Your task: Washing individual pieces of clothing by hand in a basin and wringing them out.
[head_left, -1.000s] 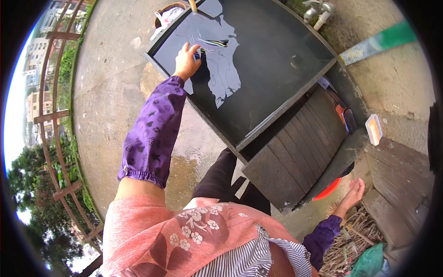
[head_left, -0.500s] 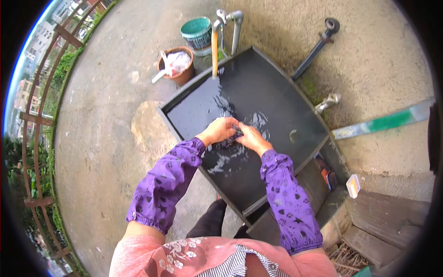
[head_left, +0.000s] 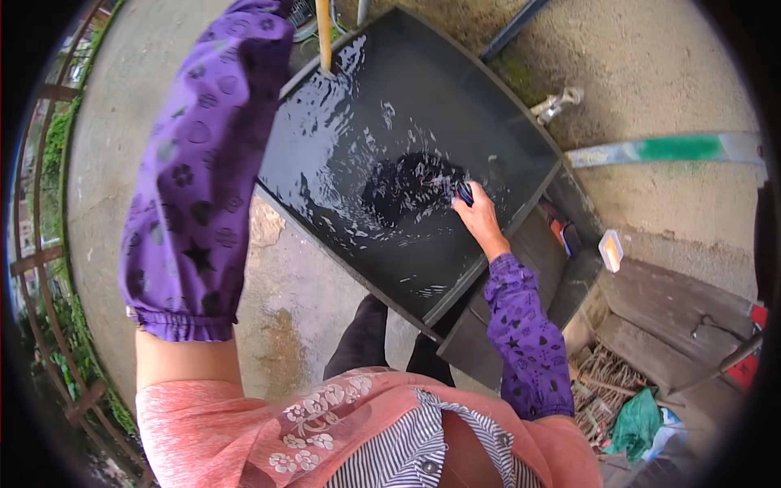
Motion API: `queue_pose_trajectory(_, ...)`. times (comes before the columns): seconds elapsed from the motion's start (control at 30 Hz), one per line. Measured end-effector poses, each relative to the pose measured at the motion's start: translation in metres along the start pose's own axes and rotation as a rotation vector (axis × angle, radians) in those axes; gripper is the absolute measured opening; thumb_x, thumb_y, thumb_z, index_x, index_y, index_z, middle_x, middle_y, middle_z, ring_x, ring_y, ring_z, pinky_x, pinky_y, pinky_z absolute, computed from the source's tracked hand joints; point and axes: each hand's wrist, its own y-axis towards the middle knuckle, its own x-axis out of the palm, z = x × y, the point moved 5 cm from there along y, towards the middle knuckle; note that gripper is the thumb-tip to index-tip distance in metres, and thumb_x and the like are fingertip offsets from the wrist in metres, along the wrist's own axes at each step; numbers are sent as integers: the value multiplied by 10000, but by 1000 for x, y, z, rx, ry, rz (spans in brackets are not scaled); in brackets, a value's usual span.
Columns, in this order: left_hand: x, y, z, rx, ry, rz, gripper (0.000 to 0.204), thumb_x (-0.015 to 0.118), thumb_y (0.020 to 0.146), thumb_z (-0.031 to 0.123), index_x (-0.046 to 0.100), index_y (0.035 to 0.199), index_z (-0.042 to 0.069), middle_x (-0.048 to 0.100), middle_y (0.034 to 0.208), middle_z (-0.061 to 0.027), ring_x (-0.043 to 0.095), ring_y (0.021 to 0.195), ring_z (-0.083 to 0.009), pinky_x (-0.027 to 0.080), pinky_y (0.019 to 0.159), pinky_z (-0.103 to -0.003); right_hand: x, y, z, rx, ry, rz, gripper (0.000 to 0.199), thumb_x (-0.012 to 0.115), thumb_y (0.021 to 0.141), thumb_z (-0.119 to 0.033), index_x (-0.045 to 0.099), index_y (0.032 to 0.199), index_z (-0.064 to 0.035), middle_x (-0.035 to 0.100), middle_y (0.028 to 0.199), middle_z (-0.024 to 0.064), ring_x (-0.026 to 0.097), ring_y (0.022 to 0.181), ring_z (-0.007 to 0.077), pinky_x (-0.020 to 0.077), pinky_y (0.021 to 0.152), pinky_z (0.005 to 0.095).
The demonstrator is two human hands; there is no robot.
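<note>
A dark cloth point(head_left: 399, 185) lies spread under the rippling water of the wide dark basin point(head_left: 435, 315). My right hand point(head_left: 482, 215) is closed on one end of it, bunched at the surface towards the basin's right side; whether it is a garment I cannot tell. My left arm, in a purple patterned sleeve point(head_left: 195, 171), stretches up past the basin's left edge. Its hand lies beyond the top of the picture, so its fingers are hidden. Beside that sleeve, a yellowish hose point(head_left: 325, 41) hangs down to the water at the basin's far left corner.
A metal tap point(head_left: 557, 104) sticks out beyond the basin's right edge, near a green-and-white painted bar point(head_left: 667, 149). A small box point(head_left: 610, 250) sits on the ledge at right. Sticks point(head_left: 606, 374) and a green bag point(head_left: 636, 424) lie lower right. A railing point(head_left: 37, 260) runs along the far left.
My left hand has let go of the dark cloth and reached up out of view. My right hand has moved right with one end of the cloth, which now spreads in the water.
</note>
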Motion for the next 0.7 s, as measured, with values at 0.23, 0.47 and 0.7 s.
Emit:
queue_pose_trajectory(0.23, -17, -10, -56, 22, -345, -301, 462, 557, 742, 12, 519, 1202, -14, 638, 1014, -152, 608, 837, -255, 500, 732, -312, 44, 17, 33, 140, -551, -113, 247, 598, 771, -265, 631, 868, -40, 648, 837, 178, 611, 859, 379, 487, 753, 445)
queue_pose_trajectory(0.47, 111, -237, 13, -470, -522, 373, 688, 674, 792, 313, 374, 1292, -53, 412, 1301, -232, 374, 1238, -319, 316, 1020, -388, 24, 35, -20, 24, 123, -61, 247, 666, 761, -256, 615, 825, -23, 638, 812, 181, 618, 755, 311, 466, 690, 388)
queue_pose_trajectory(0.7, 237, -344, 148, -1414, -1497, -565, 795, 488, 819, 606, 138, 1418, 216, 107, 1490, -163, 202, 1270, -540, 237, 819, -787, -22, -8, -108, 203, 933, 44, 101, 614, 814, -136, 626, 852, -43, 609, 796, 4, 561, 729, 96, 455, 668, 258)
